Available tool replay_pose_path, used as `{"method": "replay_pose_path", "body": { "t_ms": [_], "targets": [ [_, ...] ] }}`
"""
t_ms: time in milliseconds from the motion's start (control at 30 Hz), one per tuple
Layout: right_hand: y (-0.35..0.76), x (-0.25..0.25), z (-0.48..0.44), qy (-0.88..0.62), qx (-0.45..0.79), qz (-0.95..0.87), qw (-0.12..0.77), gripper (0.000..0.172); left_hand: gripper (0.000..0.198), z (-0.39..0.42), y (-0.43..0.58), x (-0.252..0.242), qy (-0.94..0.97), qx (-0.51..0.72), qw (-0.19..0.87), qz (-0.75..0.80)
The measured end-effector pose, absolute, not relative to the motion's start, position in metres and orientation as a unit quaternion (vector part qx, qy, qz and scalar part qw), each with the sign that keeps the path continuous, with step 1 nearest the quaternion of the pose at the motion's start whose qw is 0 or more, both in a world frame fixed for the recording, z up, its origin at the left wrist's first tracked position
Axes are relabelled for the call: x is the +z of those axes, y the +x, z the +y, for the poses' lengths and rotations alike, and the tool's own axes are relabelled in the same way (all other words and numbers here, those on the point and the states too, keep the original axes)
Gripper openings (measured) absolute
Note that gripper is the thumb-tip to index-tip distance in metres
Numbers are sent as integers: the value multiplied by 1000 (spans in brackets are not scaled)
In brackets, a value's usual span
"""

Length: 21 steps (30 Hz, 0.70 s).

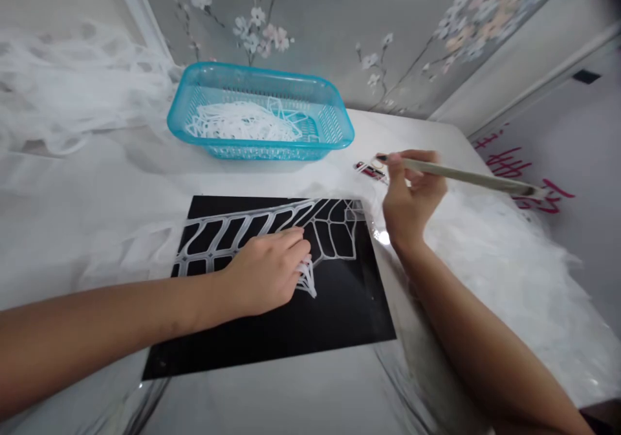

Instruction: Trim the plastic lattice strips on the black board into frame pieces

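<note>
Head view looks down on a pale table [97, 182] where a black sheet [339, 312] lies with a white lattice piece [334, 228] spread on it. The left hand [269, 273] rests palm-down on the lattice near the middle of the sheet, its fingers loosely bent and pressing, closed round nothing. The right hand [412, 199] hovers above the sheet's far right corner and pinches a thin stick [475, 178] between thumb and fingertips.

To do this well, I judge, the pressing fingers should sit flat and close to the spot being worked, so the thin ribs do not lift or slide on the smooth sheet, and the stick should come in with a light touch.

The lattice's long axis runs across the sheet, rising a little toward the right: ribs fan out to the left, the wider mesh lies at the far right corner, and a pointed end pokes out from under the left fingers. The stick lies almost level, its free end pointing right and slightly down – which end is the working one I cannot tell.

A blue basket [339, 140] holding more white pieces stands beyond the sheet, and white netting [509, 273] is heaped to the right.
</note>
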State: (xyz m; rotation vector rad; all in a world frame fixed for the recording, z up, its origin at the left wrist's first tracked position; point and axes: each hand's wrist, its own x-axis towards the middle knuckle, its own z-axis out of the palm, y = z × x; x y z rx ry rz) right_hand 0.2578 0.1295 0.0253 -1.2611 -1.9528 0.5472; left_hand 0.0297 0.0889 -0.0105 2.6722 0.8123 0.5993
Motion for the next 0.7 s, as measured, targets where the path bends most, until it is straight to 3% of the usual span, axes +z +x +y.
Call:
{"method": "replay_pose_path", "body": {
  "t_ms": [200,400,600,700],
  "targets": [
    [248,39,114,-516,301,-678,429,22,19,92,24,-7,907,280,201,243],
    [230,44,83,-526,511,-507,453,20,3,99,19,4,897,385,106,189],
    [220,48,75,-491,631,-425,425,19,30,99,20,-1,863,446,98,215],
    [220,48,75,-486,656,-409,407,19,22,101,21,-1,871,423,89,232]
  ]
}}
